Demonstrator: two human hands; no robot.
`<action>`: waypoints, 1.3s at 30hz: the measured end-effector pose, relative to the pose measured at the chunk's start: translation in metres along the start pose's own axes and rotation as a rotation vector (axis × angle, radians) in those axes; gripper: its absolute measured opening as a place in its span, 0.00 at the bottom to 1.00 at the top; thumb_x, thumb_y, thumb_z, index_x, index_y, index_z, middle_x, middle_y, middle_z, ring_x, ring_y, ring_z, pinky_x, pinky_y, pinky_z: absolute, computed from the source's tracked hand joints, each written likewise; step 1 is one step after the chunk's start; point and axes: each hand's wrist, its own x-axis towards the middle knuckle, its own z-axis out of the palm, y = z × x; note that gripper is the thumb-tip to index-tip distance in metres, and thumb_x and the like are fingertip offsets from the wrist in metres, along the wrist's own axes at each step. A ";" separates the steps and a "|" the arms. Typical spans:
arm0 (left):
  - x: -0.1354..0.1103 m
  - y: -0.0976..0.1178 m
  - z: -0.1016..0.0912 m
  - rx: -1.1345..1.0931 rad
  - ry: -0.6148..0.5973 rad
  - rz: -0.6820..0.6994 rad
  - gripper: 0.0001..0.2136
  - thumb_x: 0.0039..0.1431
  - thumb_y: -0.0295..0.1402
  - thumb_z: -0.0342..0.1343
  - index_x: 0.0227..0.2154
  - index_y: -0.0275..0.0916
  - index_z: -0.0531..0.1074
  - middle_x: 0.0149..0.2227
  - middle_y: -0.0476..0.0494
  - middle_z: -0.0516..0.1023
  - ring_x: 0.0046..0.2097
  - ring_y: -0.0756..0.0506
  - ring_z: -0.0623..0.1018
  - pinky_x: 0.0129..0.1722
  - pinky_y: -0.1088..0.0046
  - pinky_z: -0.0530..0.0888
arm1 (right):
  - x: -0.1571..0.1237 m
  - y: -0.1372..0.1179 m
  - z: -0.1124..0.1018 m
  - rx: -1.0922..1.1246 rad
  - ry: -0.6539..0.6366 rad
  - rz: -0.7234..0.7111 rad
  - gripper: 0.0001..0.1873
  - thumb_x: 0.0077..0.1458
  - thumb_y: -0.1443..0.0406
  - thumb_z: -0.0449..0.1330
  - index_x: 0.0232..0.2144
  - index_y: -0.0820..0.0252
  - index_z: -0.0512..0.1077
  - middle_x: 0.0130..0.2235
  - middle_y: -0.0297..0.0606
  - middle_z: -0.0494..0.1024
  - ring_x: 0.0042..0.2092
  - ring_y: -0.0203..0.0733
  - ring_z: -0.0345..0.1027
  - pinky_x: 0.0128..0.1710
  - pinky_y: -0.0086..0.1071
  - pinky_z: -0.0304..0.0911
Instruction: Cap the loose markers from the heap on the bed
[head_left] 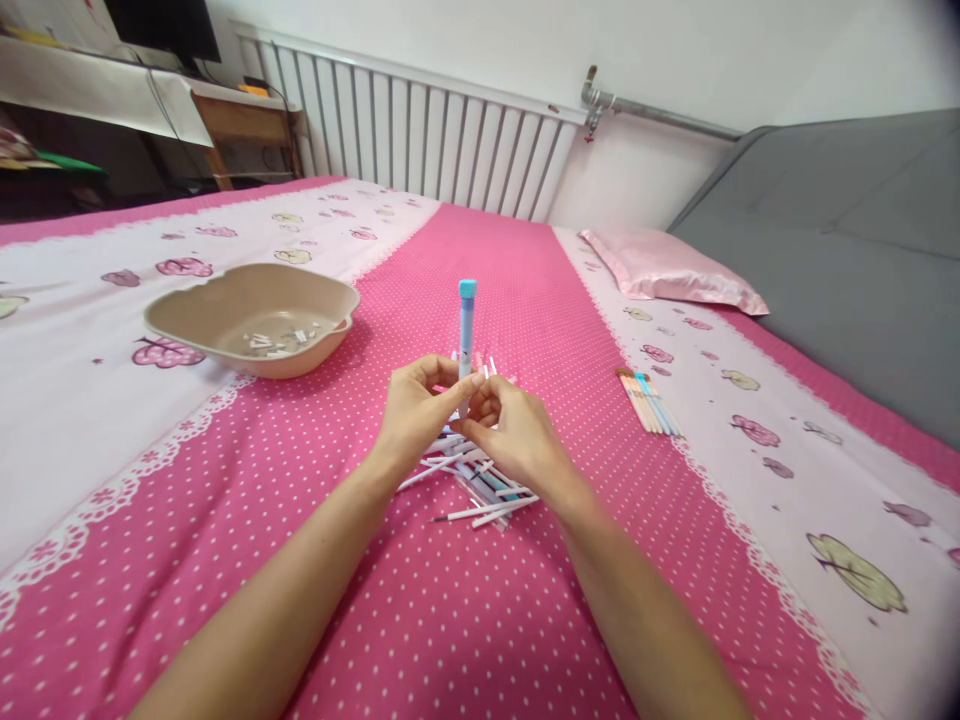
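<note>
A light-blue pen point(466, 335) with a brighter blue top stands upright between my hands. My left hand point(424, 400) is closed round its lower part, thumb against the barrel. Close beside it, my right hand point(517, 420) has its fingers curled in a pinch at the pen's lower end; what its fingertips hold is hidden. Below both hands lies a loose pile of white pen refills point(480, 512) and clear and bluish pen parts point(480, 480), partly covered by the hands.
A beige basin point(247, 300) with small white pieces inside sits to the left on the bed. Several pens point(649, 403) with brown and blue tops lie side by side on the right. Behind are a pink pillow point(675, 270), grey headboard point(847, 220) and white radiator point(420, 130).
</note>
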 end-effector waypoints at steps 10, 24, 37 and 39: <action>-0.001 0.001 0.001 -0.030 0.018 0.001 0.11 0.40 0.35 0.64 0.21 0.34 0.68 0.22 0.49 0.73 0.25 0.53 0.71 0.24 0.79 0.66 | 0.005 0.006 0.004 0.161 -0.028 -0.031 0.08 0.47 0.61 0.61 0.27 0.61 0.70 0.27 0.35 0.76 0.27 0.35 0.70 0.27 0.28 0.62; 0.006 0.021 -0.015 -0.103 0.226 0.126 0.18 0.47 0.44 0.59 0.37 0.35 0.74 0.31 0.42 0.79 0.31 0.51 0.75 0.25 0.79 0.67 | -0.003 0.005 -0.009 -0.017 -0.215 0.037 0.04 0.45 0.65 0.63 0.25 0.60 0.73 0.25 0.35 0.76 0.26 0.35 0.69 0.23 0.26 0.58; 0.009 0.018 -0.019 -0.162 0.255 0.111 0.17 0.48 0.45 0.58 0.33 0.35 0.75 0.26 0.44 0.78 0.25 0.53 0.73 0.26 0.78 0.69 | -0.003 0.007 -0.011 -0.018 -0.285 -0.017 0.02 0.45 0.67 0.62 0.25 0.59 0.75 0.25 0.34 0.76 0.26 0.34 0.68 0.24 0.25 0.57; 0.009 0.019 -0.019 -0.161 0.246 0.094 0.17 0.47 0.44 0.59 0.34 0.35 0.75 0.27 0.44 0.78 0.25 0.53 0.73 0.26 0.78 0.68 | -0.003 0.009 -0.011 0.007 -0.298 -0.008 0.03 0.45 0.67 0.62 0.26 0.60 0.75 0.24 0.34 0.76 0.26 0.33 0.68 0.24 0.25 0.57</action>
